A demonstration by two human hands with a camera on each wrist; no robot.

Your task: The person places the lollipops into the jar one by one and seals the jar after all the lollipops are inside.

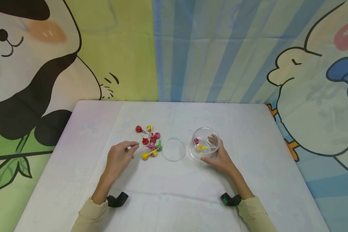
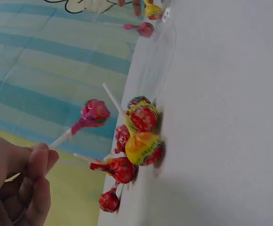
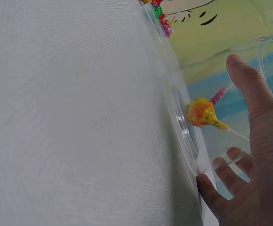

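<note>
My left hand [image 1: 129,148] [image 2: 40,160] pinches the white stick of a pink lollipop [image 2: 95,113], lifted just beside a pile of several red, yellow and pink lollipops [image 1: 150,141] [image 2: 139,136] on the white table [image 1: 174,193]. My right hand [image 1: 209,149] [image 3: 226,127] grips a clear round container [image 1: 205,143] [image 3: 268,47] from the near right side, thumb at its base and fingers round its far wall. Inside it lie a yellow lollipop [image 1: 201,147] [image 3: 200,112] and a pink lollipop [image 1: 196,140] [image 3: 217,96].
A clear round lid [image 1: 173,149] lies flat between the pile and the container. A cartoon-printed backdrop [image 1: 174,48] hangs right behind the table's far edge. The table's left and right edges lie well outside both hands.
</note>
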